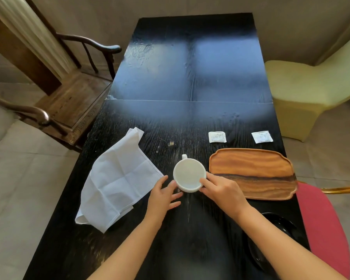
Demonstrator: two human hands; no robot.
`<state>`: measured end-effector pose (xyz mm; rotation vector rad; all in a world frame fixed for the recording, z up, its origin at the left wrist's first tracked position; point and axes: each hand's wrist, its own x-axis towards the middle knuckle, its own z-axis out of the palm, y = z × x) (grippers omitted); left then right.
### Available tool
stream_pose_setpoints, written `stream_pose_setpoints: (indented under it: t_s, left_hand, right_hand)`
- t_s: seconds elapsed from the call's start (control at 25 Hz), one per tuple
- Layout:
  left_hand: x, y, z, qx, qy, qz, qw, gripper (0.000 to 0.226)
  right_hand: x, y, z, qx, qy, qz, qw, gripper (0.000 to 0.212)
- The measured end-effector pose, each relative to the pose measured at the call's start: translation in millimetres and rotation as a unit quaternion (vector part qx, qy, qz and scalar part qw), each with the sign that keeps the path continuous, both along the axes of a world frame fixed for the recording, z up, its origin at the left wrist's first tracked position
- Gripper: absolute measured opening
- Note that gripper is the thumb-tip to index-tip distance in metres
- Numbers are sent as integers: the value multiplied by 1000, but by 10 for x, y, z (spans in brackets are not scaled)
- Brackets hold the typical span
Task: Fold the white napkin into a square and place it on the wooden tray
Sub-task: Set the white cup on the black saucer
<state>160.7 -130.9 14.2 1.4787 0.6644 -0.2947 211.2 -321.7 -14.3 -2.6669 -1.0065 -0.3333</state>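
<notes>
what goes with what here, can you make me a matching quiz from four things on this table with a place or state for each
Things:
1. white napkin
2. white cup
3. wooden tray
4. two small sachets

Places or states:
A. bare, right of the cup
B. between both hands
C. unfolded and creased, left side
D. beyond the tray's far edge

Pairs: 1-C, 2-B, 3-A, 4-D

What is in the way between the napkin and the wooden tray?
The white cup stands on the table between the white napkin and the wooden tray. Both hands are at it: the right hand touches its rim, the left hand is beside it.
</notes>
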Motion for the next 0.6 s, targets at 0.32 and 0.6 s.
stream_pose_setpoints:
  t_s: [0.32, 0.6]
  left_hand:
    - [-264, -555, 203, -93, 16, 9, 996, 38]
    - [-445, -1039, 230, -84, 13, -55, 995, 37]
  right_hand:
    - [-523, -469, 339, 295, 303, -131, 897, 60]
    - [-836, -787, 477, 550, 495, -286, 608, 29]
